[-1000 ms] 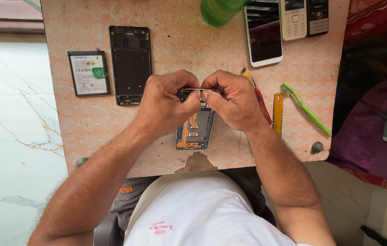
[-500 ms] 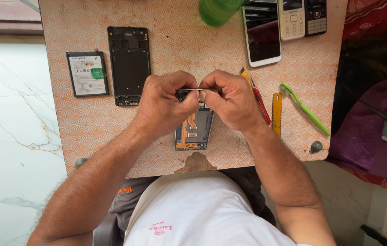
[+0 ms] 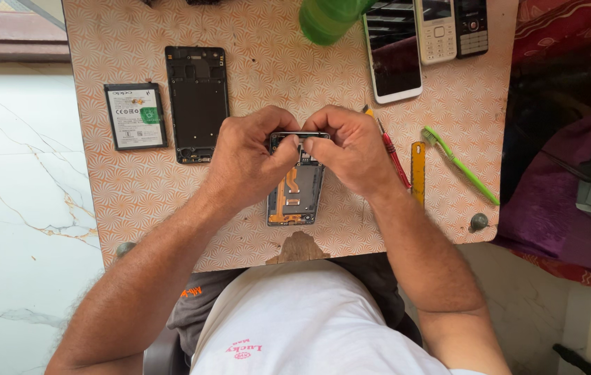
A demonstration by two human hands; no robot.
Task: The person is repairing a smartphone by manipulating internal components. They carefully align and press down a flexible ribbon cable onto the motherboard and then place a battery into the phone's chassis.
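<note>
An opened smartphone (image 3: 295,187), lying mid-bench (image 3: 253,76), is pinched at its top edge by the left hand (image 3: 250,163) and right hand (image 3: 354,149), both grips closed. The back frame (image 3: 197,104) and battery (image 3: 135,116) are already set aside; internal parts seemingly remain to be removed.

Orange swirl-patterned table (image 3: 135,201), green toothbrush (image 3: 461,165), red screwdriver (image 3: 394,154).
</note>
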